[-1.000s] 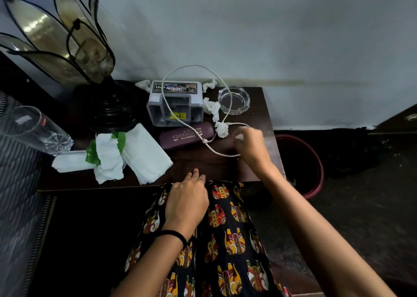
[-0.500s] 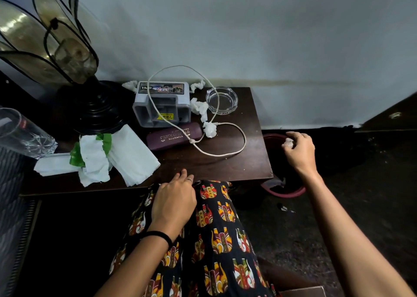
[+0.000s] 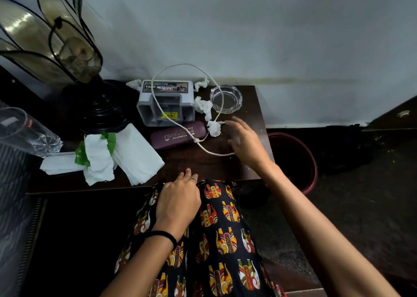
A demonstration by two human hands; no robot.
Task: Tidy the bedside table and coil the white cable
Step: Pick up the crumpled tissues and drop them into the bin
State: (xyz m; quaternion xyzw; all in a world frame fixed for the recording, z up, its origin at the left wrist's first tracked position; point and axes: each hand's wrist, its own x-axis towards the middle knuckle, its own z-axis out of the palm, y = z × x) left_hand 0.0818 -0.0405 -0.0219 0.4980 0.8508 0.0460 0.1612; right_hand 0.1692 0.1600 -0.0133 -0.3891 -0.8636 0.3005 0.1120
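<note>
On the far left a clear glass [image 3: 27, 136] lies tipped near a dark lamp [image 3: 99, 109]. Just right of it, white napkins [image 3: 126, 157] with a green bit sit at the front edge of the bedside table [image 3: 203, 166]. The left hand [image 3: 178, 202] rests flat at that front edge, fingers loose, holding nothing. In the middle stands a grey box [image 3: 167, 105], and a purple case [image 3: 178, 136] lies in front of it. The white cable [image 3: 212, 149] loops over the box and case, not coiled yet. Small paper balls [image 3: 213, 127] lie beside the cable. A glass ashtray [image 3: 225, 98] sits at the back right. The right hand [image 3: 246, 141] has come back from the red bin [image 3: 295, 161] beside the table. A moment ago it held a paper ball over that bin; now its fingers are spread and empty, near the next ball. So one bit of trash is likely gone, and more waits.
</note>
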